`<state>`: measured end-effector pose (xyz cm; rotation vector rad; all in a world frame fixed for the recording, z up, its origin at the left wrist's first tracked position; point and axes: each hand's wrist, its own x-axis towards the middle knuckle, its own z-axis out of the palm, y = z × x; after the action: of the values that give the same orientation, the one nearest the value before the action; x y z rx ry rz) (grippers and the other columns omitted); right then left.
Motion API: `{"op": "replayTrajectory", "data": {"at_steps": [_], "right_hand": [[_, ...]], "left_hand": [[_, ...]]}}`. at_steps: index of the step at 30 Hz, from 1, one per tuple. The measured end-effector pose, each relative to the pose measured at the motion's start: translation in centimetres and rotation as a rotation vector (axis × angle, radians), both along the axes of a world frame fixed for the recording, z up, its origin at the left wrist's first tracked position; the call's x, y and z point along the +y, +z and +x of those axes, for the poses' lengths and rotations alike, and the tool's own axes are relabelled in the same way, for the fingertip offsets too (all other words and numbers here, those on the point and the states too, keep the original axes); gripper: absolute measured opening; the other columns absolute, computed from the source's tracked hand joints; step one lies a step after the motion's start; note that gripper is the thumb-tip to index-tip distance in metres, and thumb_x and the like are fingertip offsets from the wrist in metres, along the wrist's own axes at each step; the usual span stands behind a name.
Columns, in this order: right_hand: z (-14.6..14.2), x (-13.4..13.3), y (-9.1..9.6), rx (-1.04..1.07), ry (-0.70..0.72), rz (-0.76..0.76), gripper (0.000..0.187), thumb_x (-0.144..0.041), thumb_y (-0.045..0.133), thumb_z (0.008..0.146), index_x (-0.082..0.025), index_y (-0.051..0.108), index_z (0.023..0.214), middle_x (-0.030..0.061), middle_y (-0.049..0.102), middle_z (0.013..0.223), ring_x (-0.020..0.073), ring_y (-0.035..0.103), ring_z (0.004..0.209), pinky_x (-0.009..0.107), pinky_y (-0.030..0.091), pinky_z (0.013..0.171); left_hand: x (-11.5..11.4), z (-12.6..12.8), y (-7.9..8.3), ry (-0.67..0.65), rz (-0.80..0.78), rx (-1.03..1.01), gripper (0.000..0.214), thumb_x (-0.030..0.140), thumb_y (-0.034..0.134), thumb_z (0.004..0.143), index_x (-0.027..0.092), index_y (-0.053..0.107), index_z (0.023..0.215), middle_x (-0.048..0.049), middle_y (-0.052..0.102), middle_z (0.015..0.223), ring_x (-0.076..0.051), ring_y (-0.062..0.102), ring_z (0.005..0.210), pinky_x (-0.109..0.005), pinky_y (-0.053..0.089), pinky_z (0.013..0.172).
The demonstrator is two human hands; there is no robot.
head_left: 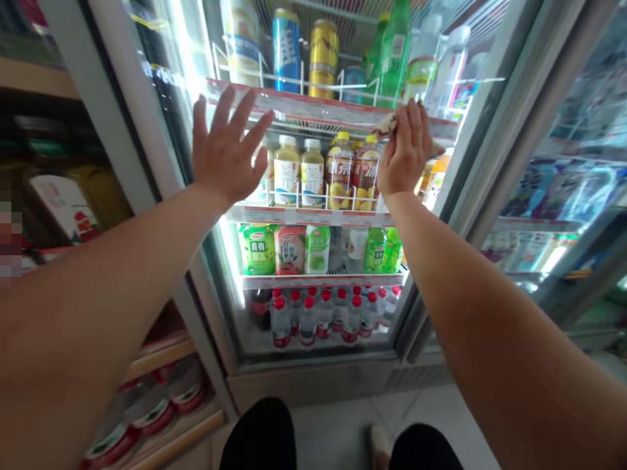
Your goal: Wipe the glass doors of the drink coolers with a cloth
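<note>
My left hand (230, 150) is raised on the left with its fingers spread, and its palm faces the glass fridge door (313, 349). Whether the palm touches the glass I cannot tell for sure. On the right, my right hand (406, 150) presses a crumpled whitish cloth (386, 125) with brown marks against the door. More of the cloth sticks out past the right side of that hand. Behind the glass, between the hands, stand tea bottles with white caps (287, 170) and brown bottles with yellow caps (340, 170).
Drink cans (323, 59) and green bottles (394, 52) fill the upper shelf. Lower down are cartons (289, 250) and several red-capped water bottles (307, 320). A metal door handle (490, 163) runs along the right. A goods shelf (161, 359) stands at left, and tiled floor (337, 431) lies below.
</note>
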<state>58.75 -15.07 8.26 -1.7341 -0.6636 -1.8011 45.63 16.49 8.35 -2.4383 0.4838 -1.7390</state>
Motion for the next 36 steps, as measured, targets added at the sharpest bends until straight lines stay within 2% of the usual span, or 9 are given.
{"op": "replayTrajectory", "data": {"at_steps": [6, 11, 13, 17, 19, 21, 27, 32, 36], "right_hand": [[2.5, 0.0, 0.4, -0.225, 0.003, 0.11, 0.062, -0.039, 0.021, 0.1, -0.02, 0.062, 0.142, 0.0079, 0.056, 0.152, 0.024, 0.04, 0.149, 0.049, 0.029, 0.126], [2.2, 4.0, 1.0, -0.072, -0.033, 0.495, 0.067, -0.034, 0.013, 0.101, -0.011, 0.056, 0.146, 0.0171, 0.052, 0.153, 0.0301, 0.037, 0.151, 0.061, 0.026, 0.126], [0.0, 6.2, 0.5, -0.021, -0.055, 0.368, 0.064, -0.03, 0.014, 0.102, -0.016, 0.054, 0.15, 0.0129, 0.047, 0.158, 0.0273, 0.03, 0.156, 0.057, 0.025, 0.128], [-4.9, 8.1, -0.6, -0.016, 0.0, -0.6, 0.055, -0.032, 0.029, 0.103, -0.026, 0.048, 0.154, 0.0008, 0.042, 0.164, 0.0211, 0.025, 0.158, 0.051, 0.025, 0.129], [-6.0, 7.6, -0.5, 0.006, 0.025, -0.892, 0.054, -0.034, 0.036, 0.102, -0.03, 0.047, 0.154, -0.0026, 0.041, 0.164, 0.0202, 0.026, 0.158, 0.051, 0.024, 0.129], [-5.9, 6.7, 0.0, 0.007, 0.019, -0.898, 0.054, -0.034, 0.04, 0.1, -0.033, 0.048, 0.154, -0.0039, 0.041, 0.164, 0.021, 0.026, 0.158, 0.052, 0.023, 0.13], [-3.5, 5.9, 0.3, -0.034, -0.092, -0.06, 0.062, -0.036, 0.02, 0.102, -0.022, 0.049, 0.155, 0.0049, 0.045, 0.161, 0.0267, 0.029, 0.157, 0.056, 0.023, 0.128], [-4.7, 6.1, -0.5, -0.122, -0.029, -0.794, 0.061, -0.037, 0.03, 0.098, -0.019, 0.047, 0.155, 0.0014, 0.037, 0.166, 0.0192, 0.022, 0.159, 0.045, 0.017, 0.13], [-5.2, 6.4, -0.9, -0.096, -0.075, -0.579, 0.06, -0.03, 0.035, 0.098, -0.021, 0.047, 0.156, 0.0015, 0.039, 0.165, 0.0223, 0.029, 0.157, 0.05, 0.024, 0.128]], "left_hand": [[1.8, -1.1, -2.8, -0.033, -0.114, 0.012, 0.062, 0.041, 0.048, 0.1, 0.042, 0.034, 0.16, 0.0162, 0.011, 0.168, -0.025, 0.005, 0.16, -0.059, -0.005, 0.131], [1.3, -1.1, -2.7, -0.064, -0.127, 0.031, 0.063, 0.038, 0.05, 0.099, 0.042, 0.035, 0.16, 0.0166, 0.012, 0.167, -0.024, 0.004, 0.16, -0.057, -0.006, 0.132], [1.3, -1.1, -2.7, -0.08, -0.124, 0.019, 0.063, 0.037, 0.051, 0.098, 0.042, 0.035, 0.16, 0.0173, 0.011, 0.167, -0.023, 0.004, 0.16, -0.057, -0.006, 0.132], [1.3, -1.1, -2.7, -0.095, -0.152, 0.039, 0.062, 0.04, 0.049, 0.099, 0.042, 0.036, 0.159, 0.0191, 0.009, 0.166, -0.02, 0.001, 0.16, -0.054, -0.01, 0.132], [1.2, -1.1, -2.7, -0.088, -0.168, 0.074, 0.062, 0.042, 0.049, 0.098, 0.042, 0.036, 0.159, 0.0204, 0.008, 0.166, -0.019, -0.001, 0.16, -0.051, -0.013, 0.132], [1.2, -1.2, -2.6, -0.077, -0.169, 0.095, 0.064, 0.041, 0.051, 0.098, 0.043, 0.034, 0.16, 0.0211, 0.006, 0.167, -0.019, -0.003, 0.16, -0.049, -0.014, 0.132], [1.0, -1.5, -2.7, 0.091, -0.063, 0.076, 0.076, 0.024, 0.055, 0.097, 0.035, 0.024, 0.165, 0.0103, 0.004, 0.172, -0.025, -0.003, 0.16, -0.059, -0.007, 0.131], [0.9, -1.6, -2.6, 0.128, -0.038, 0.055, 0.078, 0.02, 0.057, 0.096, 0.03, 0.024, 0.166, 0.0038, 0.008, 0.173, -0.029, 0.001, 0.16, -0.061, -0.004, 0.13], [1.0, -1.7, -2.7, 0.144, -0.004, 0.041, 0.073, 0.024, 0.051, 0.099, 0.03, 0.023, 0.166, 0.0028, 0.007, 0.173, -0.029, 0.001, 0.16, -0.063, 0.001, 0.129]]}}
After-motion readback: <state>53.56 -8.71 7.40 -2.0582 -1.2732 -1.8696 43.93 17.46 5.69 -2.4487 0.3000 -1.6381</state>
